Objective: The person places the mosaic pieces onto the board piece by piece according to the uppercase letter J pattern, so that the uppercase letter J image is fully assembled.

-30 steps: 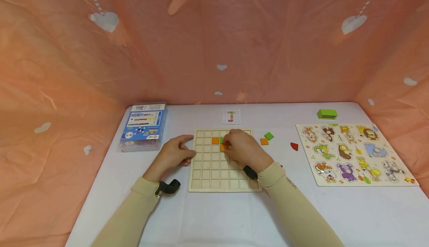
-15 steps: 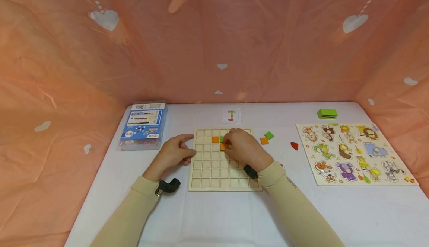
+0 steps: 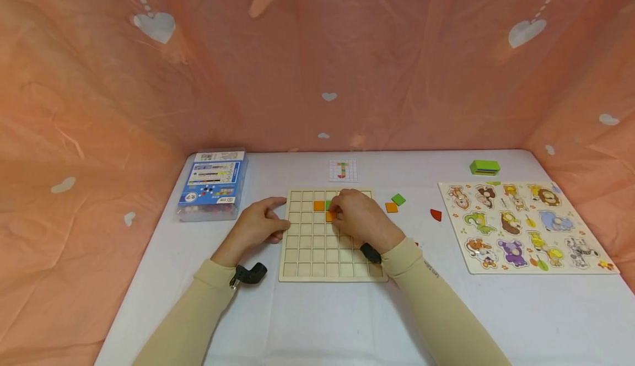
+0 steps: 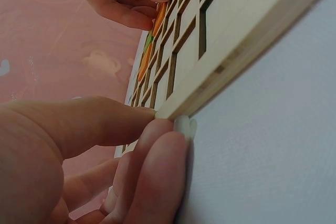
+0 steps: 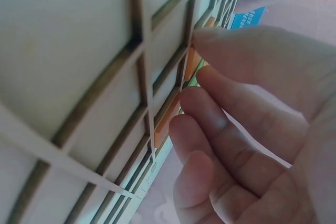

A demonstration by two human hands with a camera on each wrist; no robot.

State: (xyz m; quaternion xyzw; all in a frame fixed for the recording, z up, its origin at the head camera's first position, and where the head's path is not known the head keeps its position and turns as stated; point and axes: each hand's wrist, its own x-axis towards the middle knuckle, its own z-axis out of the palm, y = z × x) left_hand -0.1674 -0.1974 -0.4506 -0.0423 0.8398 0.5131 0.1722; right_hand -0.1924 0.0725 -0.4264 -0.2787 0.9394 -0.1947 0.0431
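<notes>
A pale wooden grid board (image 3: 305,256) lies in front of me. One orange square tile (image 3: 319,205) sits in a cell near its upper middle, with a green tile (image 3: 328,205) beside it. My right hand (image 3: 364,217) pinches a second orange tile (image 3: 331,217) just below the green one; in the right wrist view the thumb (image 5: 210,43) is against it, and whether it lies flat is hidden. At the board's left edge, my left hand (image 3: 255,224) holds the rim between thumb and fingers, seen close up in the left wrist view with the board rim (image 4: 226,66).
A J pattern card (image 3: 343,171) lies behind the board. Right of it are loose green (image 3: 398,199) and orange (image 3: 391,207) tiles and a red curved piece (image 3: 435,215). An animal puzzle (image 3: 476,267), a green-topped stack (image 3: 484,167) and a blue box (image 3: 210,184) flank them.
</notes>
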